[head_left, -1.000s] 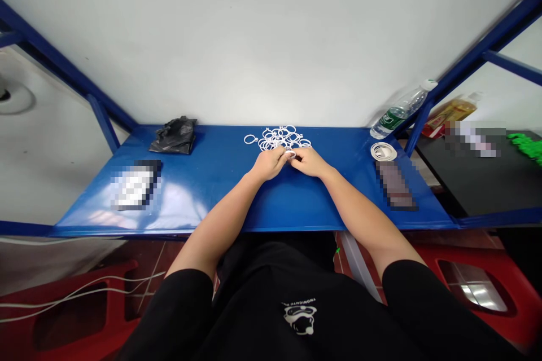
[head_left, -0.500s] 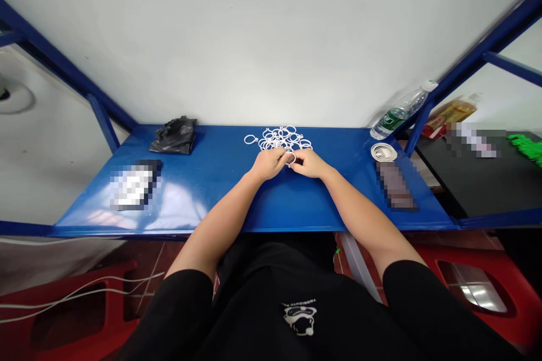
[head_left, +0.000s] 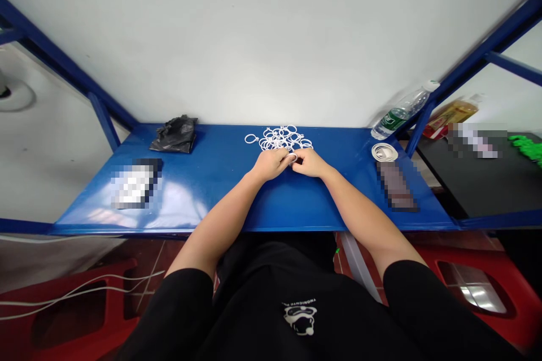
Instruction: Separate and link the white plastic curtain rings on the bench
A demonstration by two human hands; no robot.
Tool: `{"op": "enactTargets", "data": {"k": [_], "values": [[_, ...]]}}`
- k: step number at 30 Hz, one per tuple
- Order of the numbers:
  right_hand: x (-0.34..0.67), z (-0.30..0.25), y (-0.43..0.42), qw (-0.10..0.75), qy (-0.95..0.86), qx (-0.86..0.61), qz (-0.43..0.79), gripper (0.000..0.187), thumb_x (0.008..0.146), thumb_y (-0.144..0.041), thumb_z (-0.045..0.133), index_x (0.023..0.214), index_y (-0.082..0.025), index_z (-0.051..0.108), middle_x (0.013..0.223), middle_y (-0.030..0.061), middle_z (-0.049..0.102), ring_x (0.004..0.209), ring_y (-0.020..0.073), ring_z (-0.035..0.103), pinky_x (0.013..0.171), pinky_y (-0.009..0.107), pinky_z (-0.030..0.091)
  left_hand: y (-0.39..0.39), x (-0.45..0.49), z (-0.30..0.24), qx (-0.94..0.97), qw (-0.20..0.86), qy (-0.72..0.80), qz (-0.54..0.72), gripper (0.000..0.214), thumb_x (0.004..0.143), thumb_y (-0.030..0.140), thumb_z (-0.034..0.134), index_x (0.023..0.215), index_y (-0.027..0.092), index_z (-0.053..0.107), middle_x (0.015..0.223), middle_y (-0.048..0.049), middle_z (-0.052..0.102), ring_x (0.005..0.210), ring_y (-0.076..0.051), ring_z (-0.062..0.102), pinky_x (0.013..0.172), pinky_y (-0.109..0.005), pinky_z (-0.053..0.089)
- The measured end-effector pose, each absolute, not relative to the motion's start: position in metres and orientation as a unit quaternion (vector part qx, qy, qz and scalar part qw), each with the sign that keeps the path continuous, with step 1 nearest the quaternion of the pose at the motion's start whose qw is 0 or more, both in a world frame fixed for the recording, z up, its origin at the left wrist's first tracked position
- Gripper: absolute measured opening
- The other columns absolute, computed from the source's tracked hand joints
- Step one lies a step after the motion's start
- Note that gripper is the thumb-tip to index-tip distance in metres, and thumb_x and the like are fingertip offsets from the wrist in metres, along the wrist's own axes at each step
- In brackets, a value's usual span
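Note:
Between my two hands is a small white ring [head_left: 293,156], apparently plastic, of the same kind as those in the pile behind. My left hand [head_left: 271,164] pinches it from the left, thumb and fingers closed. From the other side my right hand [head_left: 311,163] grips it with curled fingertips. Parts of the ring are hidden by the fingers. Just beyond the fingertips lies a loose pile of white rings [head_left: 281,134], each with a small knob or eyelet. One single ring [head_left: 251,139] lies apart, left of the pile.
On the blue table [head_left: 220,180], a crumpled black plastic bag [head_left: 174,135] and a blurred-out flat item [head_left: 134,185] lie left. At right are a clear water bottle [head_left: 396,115], a white coil [head_left: 384,152] and a blurred dark phone-like item [head_left: 397,186]. A wall [head_left: 262,39] stands behind.
The ring between my hands has tilted, so it looks flatter and sits slightly farther right. Both hands stay nearly in place, and the pile is unchanged.

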State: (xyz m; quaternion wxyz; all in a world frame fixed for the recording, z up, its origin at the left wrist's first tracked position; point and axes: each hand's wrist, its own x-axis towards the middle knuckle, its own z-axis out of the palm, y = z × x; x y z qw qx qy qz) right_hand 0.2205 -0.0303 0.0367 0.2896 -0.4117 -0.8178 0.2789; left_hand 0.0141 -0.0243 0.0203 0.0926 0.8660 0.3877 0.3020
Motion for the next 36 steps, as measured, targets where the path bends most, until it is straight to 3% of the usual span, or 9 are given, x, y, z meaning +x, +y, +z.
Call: {"op": "enactTargets", "data": {"k": [9, 18, 26, 36], "values": [[0.2167, 0.0375, -0.0299, 0.284, -0.814, -0.433, 0.263, 0.007, 0.067, -0.023, 0.057, 0.063, -0.021, 0.051, 0.060, -0.0035, 0.055, 0.059, 0.0136, 0.048, 0.059, 0.028, 0.033, -0.0270, 0.0162, 0.0210, 0.882, 0.071, 0.363, 0.293, 0.045, 0.111, 0.049, 0.041, 0.085, 0.021, 0.064, 0.077, -0.0052, 0.069, 0.070, -0.018, 0.065, 0.064, -0.029, 0.039], [0.2176, 0.0399, -0.0300, 0.265, -0.818, -0.443, 0.254, 0.007, 0.069, -0.019, 0.059, 0.070, -0.020, 0.066, 0.063, -0.0013, 0.066, 0.062, 0.0162, 0.056, 0.060, 0.028, 0.035, -0.0229, 0.0168, 0.0157, 0.893, 0.066, 0.350, 0.276, 0.038, 0.109, 0.046, 0.046, 0.090, 0.021, 0.067, 0.084, -0.0062, 0.072, 0.076, -0.018, 0.067, 0.067, -0.029, 0.042], [0.2186, 0.0415, -0.0287, 0.244, -0.827, -0.446, 0.241, 0.012, 0.069, -0.017, 0.059, 0.073, -0.020, 0.070, 0.064, -0.0008, 0.067, 0.061, 0.0174, 0.057, 0.060, 0.029, 0.035, -0.0218, 0.0181, 0.0141, 0.895, 0.056, 0.355, 0.264, 0.035, 0.109, 0.044, 0.049, 0.091, 0.021, 0.069, 0.088, -0.0068, 0.073, 0.078, -0.019, 0.067, 0.067, -0.029, 0.043], [0.2181, 0.0388, -0.0249, 0.216, -0.844, -0.464, 0.163, 0.009, 0.071, -0.014, 0.061, 0.066, -0.021, 0.065, 0.067, 0.0034, 0.070, 0.064, 0.0199, 0.059, 0.061, 0.031, 0.032, -0.0210, 0.0197, 0.0126, 0.893, 0.059, 0.356, 0.268, 0.035, 0.109, 0.044, 0.052, 0.091, 0.020, 0.070, 0.087, -0.0067, 0.073, 0.077, -0.019, 0.067, 0.066, -0.029, 0.041]]}}
